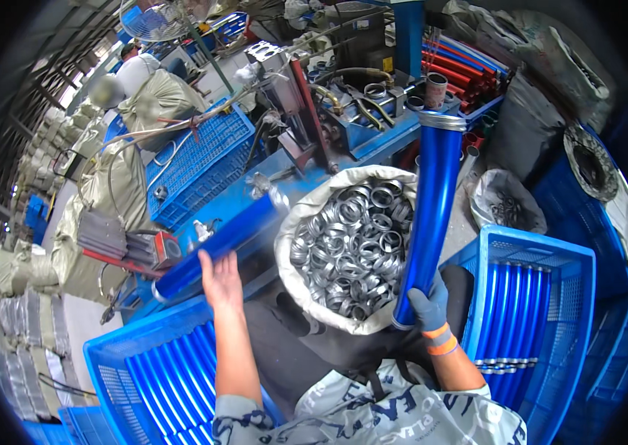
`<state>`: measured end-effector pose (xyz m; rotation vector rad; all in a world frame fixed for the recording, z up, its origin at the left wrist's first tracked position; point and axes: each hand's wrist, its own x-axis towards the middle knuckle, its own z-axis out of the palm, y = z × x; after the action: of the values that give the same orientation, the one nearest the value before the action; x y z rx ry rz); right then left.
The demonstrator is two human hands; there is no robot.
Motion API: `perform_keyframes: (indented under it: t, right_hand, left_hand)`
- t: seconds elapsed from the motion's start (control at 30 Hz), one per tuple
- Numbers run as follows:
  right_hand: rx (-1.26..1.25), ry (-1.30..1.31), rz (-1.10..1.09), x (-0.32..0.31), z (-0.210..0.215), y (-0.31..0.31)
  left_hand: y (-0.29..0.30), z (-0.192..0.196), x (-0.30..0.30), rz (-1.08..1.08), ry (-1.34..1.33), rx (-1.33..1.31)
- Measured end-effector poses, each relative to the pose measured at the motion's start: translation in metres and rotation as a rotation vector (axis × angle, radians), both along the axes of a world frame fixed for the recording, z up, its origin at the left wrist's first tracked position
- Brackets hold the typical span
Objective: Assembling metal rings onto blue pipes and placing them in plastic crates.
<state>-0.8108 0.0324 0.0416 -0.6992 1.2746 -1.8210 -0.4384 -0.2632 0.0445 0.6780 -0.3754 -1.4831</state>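
Note:
My right hand (pixel 431 305), in a grey glove with an orange band, is closed around the lower end of a long shiny blue tube (pixel 436 200). The tube stands steeply up, and a silver ring sits at its top end. My left hand (pixel 222 283) is bare and open, its fingers stretched out at the lower edge of a second blue tube (pixel 214 248). That tube slants up toward the machine and is blurred at its far end; whether my fingers touch it I cannot tell. Between my arms stands a white sack (pixel 300 215) full of silver metal rings (pixel 354 256).
Blue crates with blue tubes stand at left (pixel 99 363) and right (pixel 488 256). Ahead is a blue workbench (pixel 384 144) with a machine and pliers. Red tubes (pixel 458 70) lie behind it. A smaller sack (pixel 510 200) sits at right. Another person (pixel 130 52) is far left.

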Motion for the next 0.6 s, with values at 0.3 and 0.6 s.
perform_keyframes:
  t: [0.3, 0.6]
  right_hand:
    - [0.038, -0.142, -0.024, -0.002, 0.004, 0.042]
    - [0.041, -0.096, -0.003, 0.005, 0.010, 0.033]
  left_hand:
    - [-0.170, -0.047, -0.054, 0.054, -0.080, 0.151]
    - [-0.220, -0.070, -0.013, 0.008, -0.102, 0.295]
